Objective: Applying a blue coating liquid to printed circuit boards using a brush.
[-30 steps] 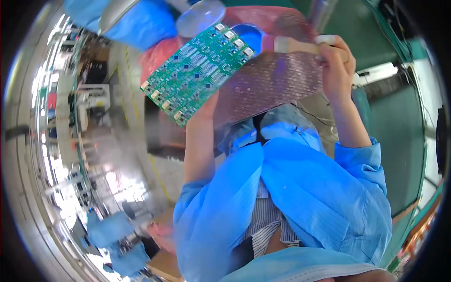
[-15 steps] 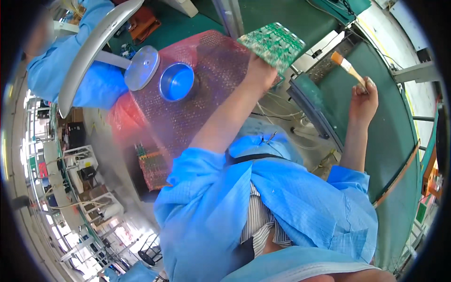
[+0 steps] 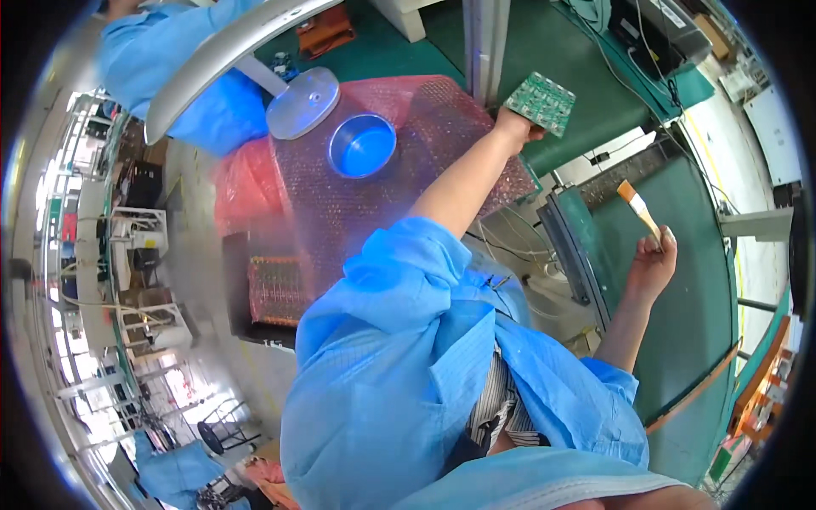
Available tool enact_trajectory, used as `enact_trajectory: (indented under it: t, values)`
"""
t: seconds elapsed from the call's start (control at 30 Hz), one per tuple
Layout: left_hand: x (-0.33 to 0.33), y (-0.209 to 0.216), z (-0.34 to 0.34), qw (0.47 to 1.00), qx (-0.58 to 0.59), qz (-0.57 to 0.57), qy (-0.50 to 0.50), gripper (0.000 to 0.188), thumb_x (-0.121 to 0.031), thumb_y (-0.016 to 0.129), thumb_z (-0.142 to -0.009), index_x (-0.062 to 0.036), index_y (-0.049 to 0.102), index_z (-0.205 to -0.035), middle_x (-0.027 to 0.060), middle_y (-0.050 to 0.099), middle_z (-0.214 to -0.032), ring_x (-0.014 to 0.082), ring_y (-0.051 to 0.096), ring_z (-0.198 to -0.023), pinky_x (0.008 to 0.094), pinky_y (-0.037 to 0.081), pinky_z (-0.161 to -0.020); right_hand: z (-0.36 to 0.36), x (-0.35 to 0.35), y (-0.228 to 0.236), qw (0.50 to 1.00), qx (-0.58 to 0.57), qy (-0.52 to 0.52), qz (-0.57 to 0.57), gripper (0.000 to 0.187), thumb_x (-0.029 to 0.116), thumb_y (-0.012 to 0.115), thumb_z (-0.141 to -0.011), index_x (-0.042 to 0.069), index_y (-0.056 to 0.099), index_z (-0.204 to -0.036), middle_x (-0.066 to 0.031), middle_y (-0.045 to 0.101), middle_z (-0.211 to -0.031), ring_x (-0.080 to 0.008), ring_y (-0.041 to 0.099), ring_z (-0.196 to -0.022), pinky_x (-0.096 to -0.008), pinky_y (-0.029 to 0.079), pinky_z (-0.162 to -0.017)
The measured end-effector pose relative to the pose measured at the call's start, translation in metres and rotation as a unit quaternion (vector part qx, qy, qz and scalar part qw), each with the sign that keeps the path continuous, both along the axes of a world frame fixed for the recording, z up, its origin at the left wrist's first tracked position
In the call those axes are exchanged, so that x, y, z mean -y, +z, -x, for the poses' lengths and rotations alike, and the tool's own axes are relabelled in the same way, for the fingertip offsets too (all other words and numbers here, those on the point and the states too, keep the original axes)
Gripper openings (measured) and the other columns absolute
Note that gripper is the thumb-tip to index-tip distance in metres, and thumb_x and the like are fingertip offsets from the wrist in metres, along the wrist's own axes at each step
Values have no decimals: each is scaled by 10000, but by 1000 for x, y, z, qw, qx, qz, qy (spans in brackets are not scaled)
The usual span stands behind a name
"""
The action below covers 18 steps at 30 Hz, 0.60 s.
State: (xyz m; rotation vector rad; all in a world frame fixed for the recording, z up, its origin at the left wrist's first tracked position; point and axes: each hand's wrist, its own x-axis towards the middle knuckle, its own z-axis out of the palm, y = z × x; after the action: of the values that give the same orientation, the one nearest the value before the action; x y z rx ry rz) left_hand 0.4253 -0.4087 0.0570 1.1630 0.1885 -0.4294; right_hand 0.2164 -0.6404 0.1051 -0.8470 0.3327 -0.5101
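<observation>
My left hand (image 3: 518, 127) reaches far forward, closed on the near edge of a green circuit board (image 3: 542, 104) with many small parts. The board is held over the green table beyond the bubble wrap. On the right, my right hand (image 3: 653, 262) grips the wooden handle of a flat paintbrush (image 3: 639, 209), its orange-brown bristles pointing up and away from me. The brush is well apart from the board. Nearer the middle left stands a round metal bowl (image 3: 363, 146), its inside looking blue, on pinkish-red bubble wrap (image 3: 408, 187).
A lamp base (image 3: 303, 104) stands beside the bowl, its pale lamp head (image 3: 229, 59) arching over the left. A dark box (image 3: 242, 293) with boards in it sits at lower left. A person in a blue sleeve (image 3: 170, 51) is at far left. A green conveyor belt (image 3: 680, 297) runs on the right.
My left hand has carried the circuit board farther forward and to the right. My right hand, still with the paintbrush, has come down slightly. The whole view has shifted.
</observation>
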Motion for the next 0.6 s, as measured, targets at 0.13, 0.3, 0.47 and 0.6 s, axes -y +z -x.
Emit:
enact_trajectory:
  t: [0.13,0.3,0.47,0.6]
  values:
    - [-4,-13,21,964,-20,264,-29,277,51,440,-801,-85,516,-1030,56,540,-1032,179,543,-925,329,478,-796,-6,-11,2,1000,0,8,-9,187,117,468,-827,-23,522,-939,-2,471,-726,-77,389,-581,-216,355,-546]
    - [19,-26,37,930,-36,359,69,342,149,382,-733,106,423,-1070,159,448,-1151,256,465,-1048,331,396,-907,-8,-25,12,1000,9,18,-7,179,120,490,-806,-18,527,-913,2,465,-698,-82,389,-570,-227,376,-557]
    - [3,-12,89,925,-83,370,17,554,86,416,-726,88,246,-1253,222,250,-1314,317,251,-1235,409,244,-1023,-11,-36,21,999,-7,39,2,173,115,486,-797,-14,527,-904,-14,478,-699,-94,419,-579,-234,395,-580]
    - [-56,19,134,861,18,503,-71,549,-74,442,-751,67,284,-1257,190,271,-1333,284,249,-1248,433,202,-1034,-19,-52,18,997,-5,71,-4,174,118,473,-801,-15,524,-900,-25,464,-669,-108,420,-574,-249,392,-584]
